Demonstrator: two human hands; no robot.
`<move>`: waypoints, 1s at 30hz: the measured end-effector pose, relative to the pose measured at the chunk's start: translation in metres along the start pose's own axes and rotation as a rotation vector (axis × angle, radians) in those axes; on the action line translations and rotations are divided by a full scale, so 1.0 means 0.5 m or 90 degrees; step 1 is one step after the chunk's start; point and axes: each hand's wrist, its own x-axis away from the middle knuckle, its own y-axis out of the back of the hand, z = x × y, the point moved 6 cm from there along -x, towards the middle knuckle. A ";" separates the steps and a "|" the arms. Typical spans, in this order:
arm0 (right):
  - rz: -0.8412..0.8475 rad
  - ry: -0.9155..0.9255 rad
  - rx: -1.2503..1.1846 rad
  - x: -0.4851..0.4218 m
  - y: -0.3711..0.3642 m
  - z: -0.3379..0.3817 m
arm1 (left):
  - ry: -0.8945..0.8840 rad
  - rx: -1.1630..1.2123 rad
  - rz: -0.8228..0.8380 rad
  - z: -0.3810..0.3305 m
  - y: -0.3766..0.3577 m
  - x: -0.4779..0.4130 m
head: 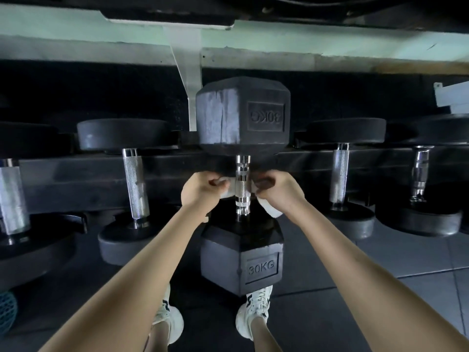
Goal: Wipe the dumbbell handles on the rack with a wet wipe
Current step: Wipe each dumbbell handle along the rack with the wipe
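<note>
A black hex dumbbell marked 30KG (242, 260) lies across the dark rack (76, 179), one head near me and one far. Its chrome handle (243, 179) runs between them. A white wet wipe (269, 209) passes behind the handle, and its two ends stick out on either side. My left hand (200, 190) grips the left end of the wipe. On the other side, my right hand (278, 190) grips the right end, with a loose flap hanging below it. Both hands sit close against the handle at mid-length.
Round-headed dumbbells with knurled chrome handles lie on the rack at left (134, 184) and right (340, 174), with more at both edges. A white upper rack beam (253, 36) and bracket hang overhead. My white shoes (255, 313) stand on dark floor mats below.
</note>
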 end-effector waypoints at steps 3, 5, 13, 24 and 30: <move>-0.019 0.043 0.257 0.020 0.024 0.016 | -0.026 -0.084 -0.021 -0.005 0.021 0.015; -0.052 0.046 0.307 0.037 0.042 0.021 | -0.027 -0.063 -0.050 -0.008 0.042 0.025; -0.076 0.030 -0.096 0.101 0.005 0.050 | -0.045 0.242 0.055 -0.032 -0.008 0.075; -0.133 -0.026 -0.429 0.120 -0.008 0.039 | 0.118 0.469 0.016 -0.005 -0.047 0.065; -0.245 -0.085 -0.395 0.139 0.041 -0.001 | 0.074 0.213 -0.012 -0.029 -0.048 0.033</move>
